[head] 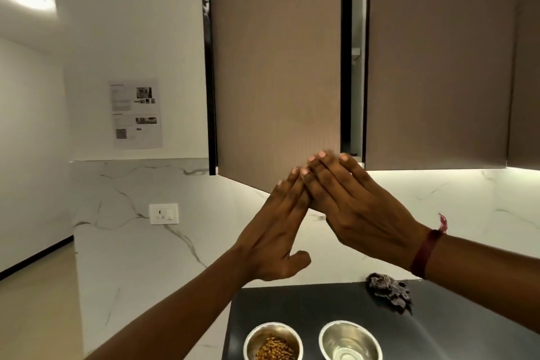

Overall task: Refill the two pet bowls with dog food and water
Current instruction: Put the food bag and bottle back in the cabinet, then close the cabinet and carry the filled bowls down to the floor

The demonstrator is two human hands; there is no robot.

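Observation:
Two steel pet bowls stand on a dark countertop point(321, 307) at the bottom of the view. The left bowl point(273, 340) holds brown dog food. The right bowl point(350, 340) holds what looks like clear water. Above them, my left hand point(280, 231) and my right hand point(359, 207) are raised with straight fingers, pressing flat against the lower part of a brown wall-cabinet door point(277, 67). That door stands slightly ajar, with a narrow gap point(355, 52) at its right edge. Neither hand holds anything.
A second brown cabinet door point(438, 61) is to the right. A crumpled dark cloth point(390, 292) lies at the back of the countertop. A white marble backsplash with a socket point(163, 213) is on the left, and a printed sheet point(136, 114) hangs on the wall.

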